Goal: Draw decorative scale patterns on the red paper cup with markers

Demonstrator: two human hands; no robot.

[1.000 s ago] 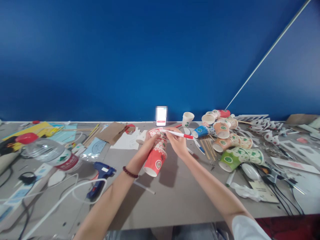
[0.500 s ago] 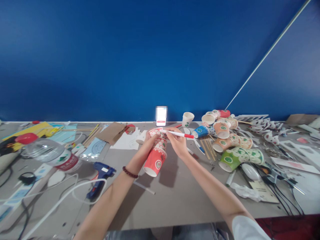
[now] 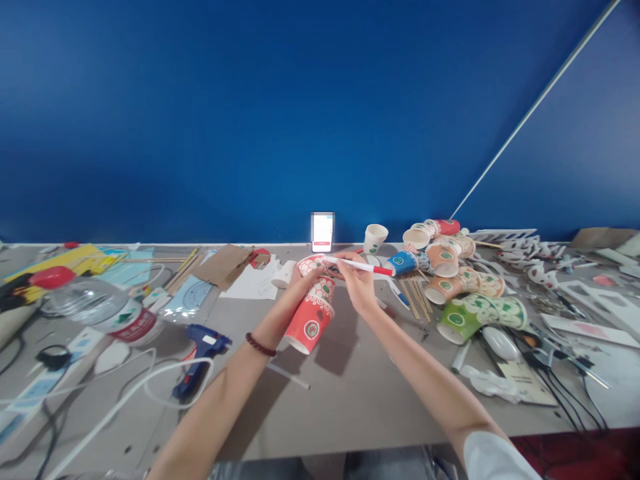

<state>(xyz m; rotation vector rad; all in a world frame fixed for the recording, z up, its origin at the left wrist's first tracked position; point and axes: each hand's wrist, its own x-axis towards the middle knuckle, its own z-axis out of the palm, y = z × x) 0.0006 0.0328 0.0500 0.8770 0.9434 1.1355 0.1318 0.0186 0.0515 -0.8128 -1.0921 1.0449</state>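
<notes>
My left hand is closed around a joined row of red and white patterned paper cups, held tilted above the table with the plain red cup nearest me. Between the fingers of my right hand is a white marker with a red end. Its tip points left and meets, or nearly meets, the far white cup; I cannot tell whether it touches. Just behind the cups, a phone with a lit screen leans upright against the blue wall.
On the right lie decorated cups in blue, orange and green, beside wooden sticks. A white cup stands at the back. Leftward are a blue glue gun, a plastic bottle and a power strip.
My right hand and the marker have shifted slightly to the right. The cups in my left hand have turned a little, while their near end stays almost in place.
</notes>
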